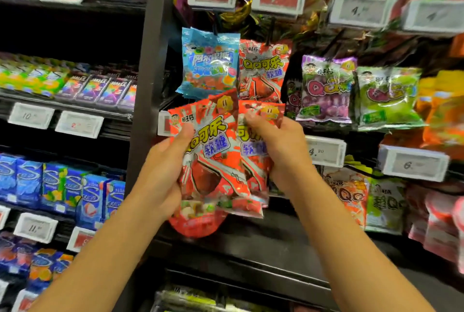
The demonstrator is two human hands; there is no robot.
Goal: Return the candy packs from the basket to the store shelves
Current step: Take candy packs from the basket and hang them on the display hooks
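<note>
I hold two red cola-gummy candy packs in front of the shelves. My left hand point(163, 168) grips the front red pack point(211, 158) at its left edge, thumb on its face. My right hand point(281, 151) pinches the second red pack point(261, 135) near its top; this pack is partly hidden behind the front one. Just above them a matching red pack point(263, 70) hangs on a peg. A blue candy pack point(208, 65) hangs to its left. The basket is out of sight.
Purple point(326, 90) and green point(389, 98) candy packs hang to the right above price tags point(326, 151). A dark upright post point(150, 60) divides the peg section from left shelves point(75, 110) stocked with gum and mint boxes. More packs hang lower right.
</note>
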